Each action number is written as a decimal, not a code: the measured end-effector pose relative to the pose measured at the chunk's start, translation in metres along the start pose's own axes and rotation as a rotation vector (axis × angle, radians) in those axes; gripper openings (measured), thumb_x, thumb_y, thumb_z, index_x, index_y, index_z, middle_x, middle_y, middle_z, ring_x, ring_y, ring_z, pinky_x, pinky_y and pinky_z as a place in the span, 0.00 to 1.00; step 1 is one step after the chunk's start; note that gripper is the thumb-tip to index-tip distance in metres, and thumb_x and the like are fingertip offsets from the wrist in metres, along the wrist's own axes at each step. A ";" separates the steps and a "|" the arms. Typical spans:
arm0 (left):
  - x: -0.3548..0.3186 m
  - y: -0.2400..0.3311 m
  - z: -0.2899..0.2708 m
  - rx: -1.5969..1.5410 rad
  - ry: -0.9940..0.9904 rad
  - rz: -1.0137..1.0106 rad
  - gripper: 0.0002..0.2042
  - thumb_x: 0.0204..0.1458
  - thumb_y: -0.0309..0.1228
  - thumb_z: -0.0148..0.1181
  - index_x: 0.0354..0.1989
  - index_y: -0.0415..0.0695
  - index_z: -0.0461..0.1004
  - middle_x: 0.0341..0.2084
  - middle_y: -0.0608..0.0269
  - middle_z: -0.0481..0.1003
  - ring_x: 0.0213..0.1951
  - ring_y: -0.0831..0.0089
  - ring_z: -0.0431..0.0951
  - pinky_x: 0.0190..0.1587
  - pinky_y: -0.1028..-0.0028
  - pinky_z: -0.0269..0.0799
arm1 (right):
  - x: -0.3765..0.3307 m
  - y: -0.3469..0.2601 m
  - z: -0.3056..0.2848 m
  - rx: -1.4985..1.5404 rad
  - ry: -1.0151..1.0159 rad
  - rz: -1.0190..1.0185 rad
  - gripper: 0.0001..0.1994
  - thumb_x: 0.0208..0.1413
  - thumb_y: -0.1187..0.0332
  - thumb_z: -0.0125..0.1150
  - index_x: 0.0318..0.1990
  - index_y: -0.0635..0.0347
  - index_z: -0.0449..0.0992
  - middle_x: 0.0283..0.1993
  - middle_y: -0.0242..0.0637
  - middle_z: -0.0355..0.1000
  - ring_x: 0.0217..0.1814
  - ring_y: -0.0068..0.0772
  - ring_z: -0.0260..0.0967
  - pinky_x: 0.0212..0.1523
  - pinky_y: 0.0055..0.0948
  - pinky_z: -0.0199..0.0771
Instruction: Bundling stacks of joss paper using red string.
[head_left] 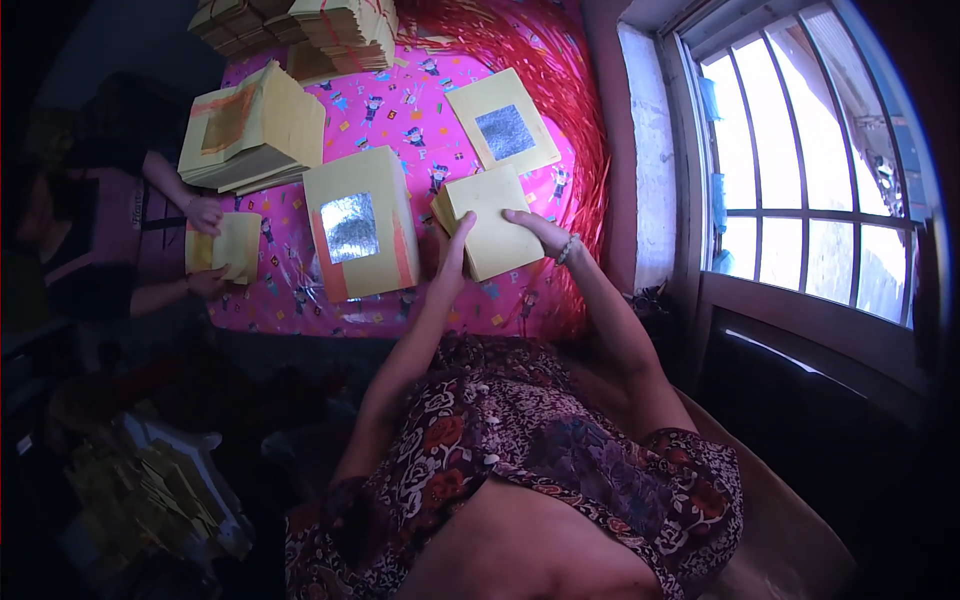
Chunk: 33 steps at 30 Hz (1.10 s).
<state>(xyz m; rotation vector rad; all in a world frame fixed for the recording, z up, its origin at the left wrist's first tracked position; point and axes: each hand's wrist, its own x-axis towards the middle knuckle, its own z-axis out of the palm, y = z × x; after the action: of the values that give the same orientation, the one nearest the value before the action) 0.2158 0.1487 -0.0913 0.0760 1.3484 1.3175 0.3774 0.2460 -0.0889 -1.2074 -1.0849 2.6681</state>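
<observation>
Pink bench (480, 312) beside a barred window (790, 150), with a yellow paper stack (500, 225) in a two-sided hold

Daylight comes through the window on the right, while the left of the room is dim. Printed figures cover the bench's pink sheeting. At its near side, a person in a floral blouse (520, 430) grips the yellow paper stack from both sides. The left hand (455, 247) lays its thumb on the top face, near the left edge; the right hand (542, 233) does the same at the right edge, a bracelet (569, 250) on its wrist. The other fingers are mostly hidden, and whether the stack rests on the bench or is lifted cannot be told.

Just beyond it lies a yellow card (470, 105) with a silver square. To the left stands a bigger pile (388, 185), also bearing a silver square, with orange strips at its sides. Farther left is a leaning pile (290, 125), and behind that are bundles (345, 35) bound with red string. Red streamers (585, 130) spread along the right edge. Across at the left, a co-worker (105, 215) touches a yellow sheet (240, 245).
</observation>
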 end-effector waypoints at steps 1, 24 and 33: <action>0.004 0.000 -0.003 0.005 -0.002 0.000 0.37 0.48 0.43 0.60 0.62 0.41 0.49 0.49 0.53 0.66 0.49 0.65 0.69 0.48 0.67 0.68 | 0.000 -0.002 0.006 0.067 -0.003 -0.008 0.33 0.54 0.46 0.53 0.58 0.65 0.62 0.52 0.41 0.70 0.50 0.30 0.70 0.51 0.28 0.70; 0.043 0.017 -0.013 0.061 0.064 0.028 0.30 0.48 0.45 0.57 0.55 0.39 0.59 0.45 0.55 0.68 0.46 0.66 0.71 0.47 0.67 0.69 | 0.043 -0.058 -0.004 0.121 -0.112 -0.028 0.32 0.53 0.42 0.54 0.55 0.59 0.67 0.51 0.37 0.71 0.50 0.28 0.70 0.52 0.27 0.69; 0.039 0.033 -0.005 0.040 -0.177 -0.165 0.26 0.51 0.45 0.53 0.53 0.40 0.64 0.42 0.57 0.72 0.44 0.66 0.74 0.47 0.69 0.68 | 0.063 -0.051 -0.008 -0.027 -0.077 -0.037 0.35 0.50 0.39 0.54 0.55 0.60 0.65 0.50 0.37 0.69 0.49 0.28 0.69 0.50 0.28 0.70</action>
<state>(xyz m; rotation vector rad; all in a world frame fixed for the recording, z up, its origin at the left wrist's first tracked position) 0.1794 0.1847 -0.0957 0.1038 1.2035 1.1188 0.3255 0.3074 -0.1028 -1.0861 -1.1449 2.7014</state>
